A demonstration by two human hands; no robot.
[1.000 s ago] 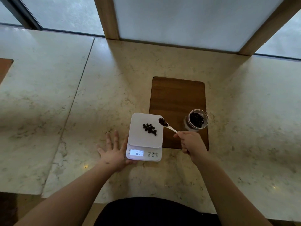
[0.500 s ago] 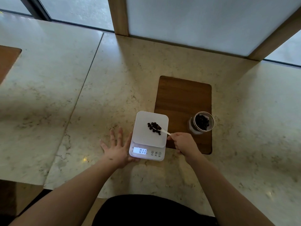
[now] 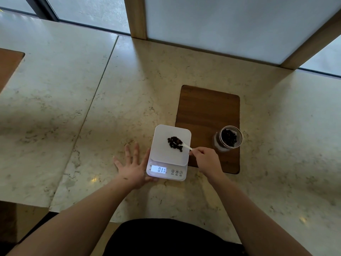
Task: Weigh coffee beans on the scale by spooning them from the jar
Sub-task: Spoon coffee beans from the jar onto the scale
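Observation:
A white digital scale (image 3: 162, 150) stands on the marble counter, its lit display reading 0.11. A small pile of dark coffee beans (image 3: 174, 143) lies on its platform. My right hand (image 3: 204, 159) pinches the handle of a small white spoon (image 3: 185, 145), whose bowl rests in the pile. My left hand (image 3: 132, 165) lies flat on the counter with fingers spread, touching the scale's left front corner. An open glass jar (image 3: 228, 138) with beans inside stands to the right on a wooden board.
The wooden board (image 3: 208, 111) lies behind and right of the scale. A seam (image 3: 96, 93) divides the marble counter; another wooden board (image 3: 7, 65) shows at the far left. Wooden posts (image 3: 136, 17) and frosted panels close the back.
My right hand carried the loaded spoon from beside the jar leftward over the platform and lowered it into the pile. The pile looks larger. The left hand stayed put.

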